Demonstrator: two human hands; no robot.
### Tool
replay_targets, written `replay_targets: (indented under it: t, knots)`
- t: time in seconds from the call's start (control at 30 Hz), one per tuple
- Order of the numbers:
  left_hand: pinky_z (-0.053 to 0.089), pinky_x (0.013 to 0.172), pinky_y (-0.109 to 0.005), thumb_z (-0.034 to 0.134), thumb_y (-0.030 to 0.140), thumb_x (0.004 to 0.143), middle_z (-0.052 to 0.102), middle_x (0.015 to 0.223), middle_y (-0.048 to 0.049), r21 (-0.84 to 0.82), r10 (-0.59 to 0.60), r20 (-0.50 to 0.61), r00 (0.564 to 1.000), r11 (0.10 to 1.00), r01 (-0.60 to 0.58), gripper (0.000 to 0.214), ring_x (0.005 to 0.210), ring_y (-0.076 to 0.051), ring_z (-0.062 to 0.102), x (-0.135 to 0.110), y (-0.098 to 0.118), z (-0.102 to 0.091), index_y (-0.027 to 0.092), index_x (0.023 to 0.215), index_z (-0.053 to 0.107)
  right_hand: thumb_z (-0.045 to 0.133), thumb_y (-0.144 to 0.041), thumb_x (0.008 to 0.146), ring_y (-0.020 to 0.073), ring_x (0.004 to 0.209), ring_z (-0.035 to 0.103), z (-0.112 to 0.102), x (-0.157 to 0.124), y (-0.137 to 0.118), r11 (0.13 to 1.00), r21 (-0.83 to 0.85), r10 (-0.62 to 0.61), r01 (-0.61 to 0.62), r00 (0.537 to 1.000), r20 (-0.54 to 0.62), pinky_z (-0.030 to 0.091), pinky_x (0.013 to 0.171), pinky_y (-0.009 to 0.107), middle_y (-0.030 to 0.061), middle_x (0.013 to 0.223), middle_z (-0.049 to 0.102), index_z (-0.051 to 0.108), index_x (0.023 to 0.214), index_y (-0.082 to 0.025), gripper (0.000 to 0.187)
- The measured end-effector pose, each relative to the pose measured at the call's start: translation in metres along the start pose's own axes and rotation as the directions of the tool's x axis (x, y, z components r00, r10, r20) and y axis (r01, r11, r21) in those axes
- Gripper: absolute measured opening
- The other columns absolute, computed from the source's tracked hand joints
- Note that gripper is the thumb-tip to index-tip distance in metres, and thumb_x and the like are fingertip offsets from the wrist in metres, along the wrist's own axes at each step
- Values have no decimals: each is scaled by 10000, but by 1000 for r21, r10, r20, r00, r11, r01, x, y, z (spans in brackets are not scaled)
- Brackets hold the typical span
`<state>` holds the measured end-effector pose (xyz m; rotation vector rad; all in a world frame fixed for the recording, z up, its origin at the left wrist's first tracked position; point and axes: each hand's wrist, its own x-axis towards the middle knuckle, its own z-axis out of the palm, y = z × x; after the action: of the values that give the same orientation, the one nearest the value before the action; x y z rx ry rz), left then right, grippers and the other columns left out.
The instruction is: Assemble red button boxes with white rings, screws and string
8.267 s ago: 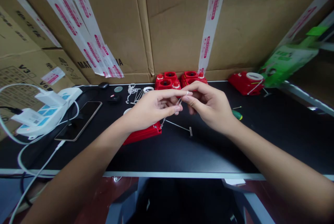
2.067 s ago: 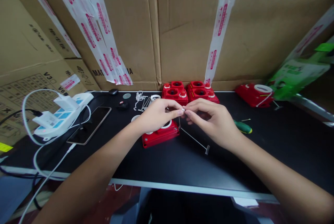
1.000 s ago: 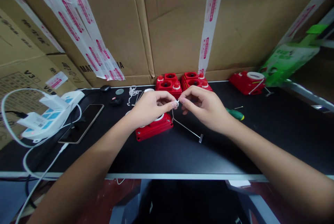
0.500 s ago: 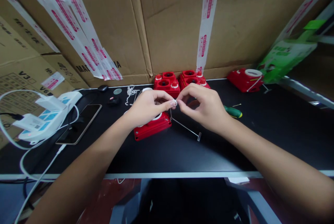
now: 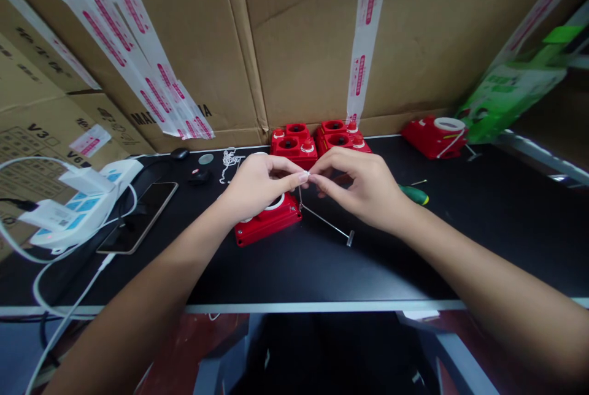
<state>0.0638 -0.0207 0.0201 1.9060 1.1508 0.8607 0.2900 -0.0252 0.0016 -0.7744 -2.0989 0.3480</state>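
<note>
My left hand (image 5: pixel 257 186) and my right hand (image 5: pixel 363 189) meet fingertip to fingertip above the black table (image 5: pixel 322 260). Both pinch a tiny white piece (image 5: pixel 307 174) between thumb and forefinger. A thin wire (image 5: pixel 322 220) runs down from it to a small metal end (image 5: pixel 350 238) lying on the table. Right under my left hand sits a red plastic housing (image 5: pixel 269 223) with a white ring on top.
Several red housings (image 5: pixel 317 137) stand at the cardboard wall, another red housing (image 5: pixel 435 136) far right. A green-handled screwdriver (image 5: pixel 414 194) lies behind my right hand. At left are a phone (image 5: pixel 138 217), a white power strip (image 5: pixel 83 199) with cables, and small white wire parts (image 5: pixel 227 162).
My fingertips stay pinched together on the small white piece with barely any motion. The view has shifted slightly; the red housing and wire lie as before.
</note>
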Motion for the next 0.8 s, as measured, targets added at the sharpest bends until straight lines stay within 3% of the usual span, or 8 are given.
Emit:
replay_targets:
  t: [0.2, 0.33, 0.43, 0.53, 0.63, 0.7, 0.8]
  knots:
    - [602, 813, -308, 822, 400, 868, 849, 880, -71, 43, -32, -33, 999, 999, 33, 257, 845, -217, 787, 0, -1, -2, 162, 947, 874, 684, -295, 1006, 202, 769, 703, 4, -1, -2, 997, 16, 78, -78, 997, -1, 584, 665, 334, 60, 899, 729, 736, 929, -214, 123]
    - [603, 794, -308, 824, 433, 866, 849, 896, -72, 67, 5, -6, 1000, 998, -4, 289, 841, -222, 790, 1, -2, -2, 161, 954, 870, 707, -395, 996, 198, 742, 739, 8, 0, 2, 905, 309, 270, -292, 956, 113, 618, 658, 332, 48, 903, 721, 698, 932, -213, 194]
    - [595, 771, -294, 823, 403, 869, 844, 890, -66, 75, 17, -7, 1000, 997, -16, 262, 814, -206, 782, 0, -2, -1, 159, 956, 861, 722, -442, 987, 192, 720, 748, 10, 0, 7, 824, 426, 320, -374, 927, 196, 635, 696, 344, 35, 885, 719, 682, 960, -205, 242]
    - [597, 771, -288, 809, 372, 880, 840, 881, -66, 43, 3, -13, 1000, 999, -2, 233, 809, -198, 780, 0, -1, 0, 153, 948, 851, 726, -389, 983, 195, 744, 732, 10, 0, 7, 898, 318, 286, -305, 952, 106, 622, 682, 341, 47, 900, 722, 683, 946, -208, 190]
    - [604, 796, -301, 796, 377, 885, 838, 870, -74, 9, -12, -29, 1000, 1000, 12, 245, 810, -200, 779, 0, 0, 0, 145, 941, 847, 702, -269, 970, 197, 776, 697, 9, -1, 2, 991, 56, 126, -123, 990, -54, 595, 657, 329, 54, 908, 695, 659, 923, -221, 80]
    - [607, 802, -311, 798, 389, 877, 837, 865, -83, -6, -30, -41, 999, 1000, 29, 264, 811, -207, 779, 0, 0, 0, 136, 939, 842, 681, -217, 964, 196, 781, 687, 7, -2, -2, 998, -58, 20, -28, 992, -121, 590, 653, 326, 57, 921, 684, 647, 953, -230, 38]
    - [606, 797, -313, 794, 393, 871, 834, 861, -87, -20, -45, -41, 998, 999, 44, 268, 817, -211, 777, 1, 1, 0, 133, 920, 833, 652, -210, 997, 208, 820, 705, 5, -2, -4, 994, -106, -45, 31, 990, -132, 604, 682, 342, 71, 972, 713, 671, 1052, -242, 67]
